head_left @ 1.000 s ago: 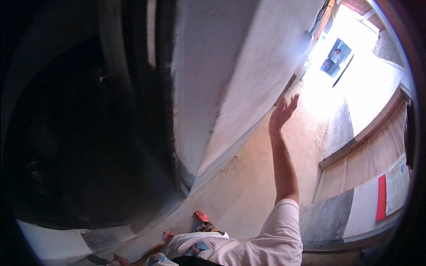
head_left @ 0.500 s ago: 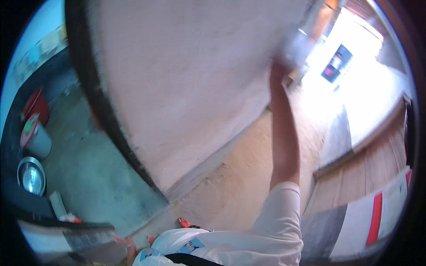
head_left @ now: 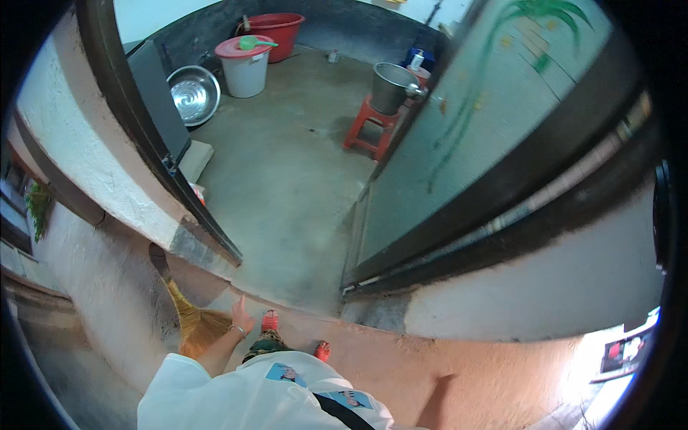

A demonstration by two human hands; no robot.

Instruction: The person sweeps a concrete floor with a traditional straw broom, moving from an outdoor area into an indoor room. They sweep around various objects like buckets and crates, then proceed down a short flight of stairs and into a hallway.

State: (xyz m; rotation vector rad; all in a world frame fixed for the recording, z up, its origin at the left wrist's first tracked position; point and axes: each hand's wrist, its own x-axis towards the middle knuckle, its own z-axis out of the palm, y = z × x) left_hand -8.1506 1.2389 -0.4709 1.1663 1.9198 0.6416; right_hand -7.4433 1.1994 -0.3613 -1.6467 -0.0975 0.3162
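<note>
My left hand (head_left: 242,315), with a bracelet at the wrist, hangs low in front of me near the doorway's threshold. Its fingers are stretched loosely and hold nothing. Close beside it, the fanned straw bristles of a broom (head_left: 190,309) pass partly behind my forearm. The broom's dark handle points up toward the wall's base. My right hand is out of sight. Ahead, a door with a patterned glass panel (head_left: 459,136) stands swung inward on the right of the doorway.
Inside the room, a metal basin (head_left: 195,97), a white bucket with a pink lid (head_left: 245,75) and a red tub (head_left: 281,36) stand at the back left. A metal pot (head_left: 390,84) sits on a red stool (head_left: 371,130) near the door. A dark door frame (head_left: 154,136) edges the left.
My view has swung left from the passage to face the doorway. My right arm, stretched out before, has left the view. My left hand now shows more fully, beside the broom.
</note>
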